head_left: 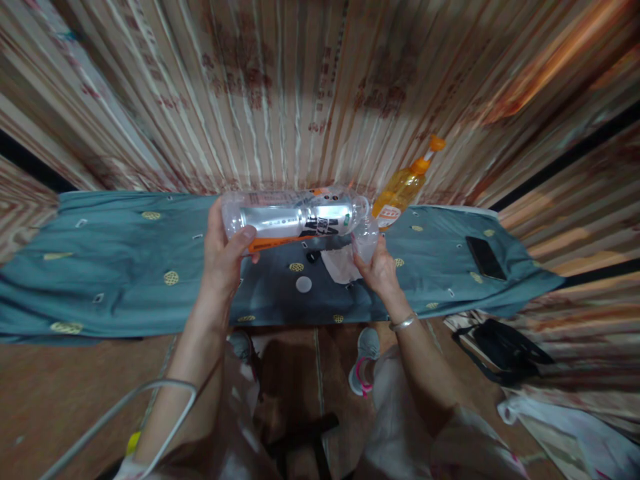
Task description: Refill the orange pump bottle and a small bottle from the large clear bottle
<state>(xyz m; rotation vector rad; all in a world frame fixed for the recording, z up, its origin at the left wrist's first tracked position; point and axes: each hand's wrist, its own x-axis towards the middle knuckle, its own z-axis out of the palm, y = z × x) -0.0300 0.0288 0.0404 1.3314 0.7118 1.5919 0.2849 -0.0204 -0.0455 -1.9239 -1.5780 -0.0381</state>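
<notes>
1. Two hands met at one clear bottle (295,217), held level above the teal cloth (110,267), long axis left to right.
2. Left hand (225,257) clasped its base; right hand (377,267) gripped a small clear cup (367,237) under the neck.

The big bottle (295,217) lies sideways above the table (125,267), left hand (223,257) at its base, right hand (380,270) under its neck holding a small cup (366,240). Behind to the right stands a pump bottle (400,190); farther right a phone (485,258) lies flat on the cloth. Below the bottle, a cap (303,285) and a paper scrap (340,263) rest on the table
</notes>
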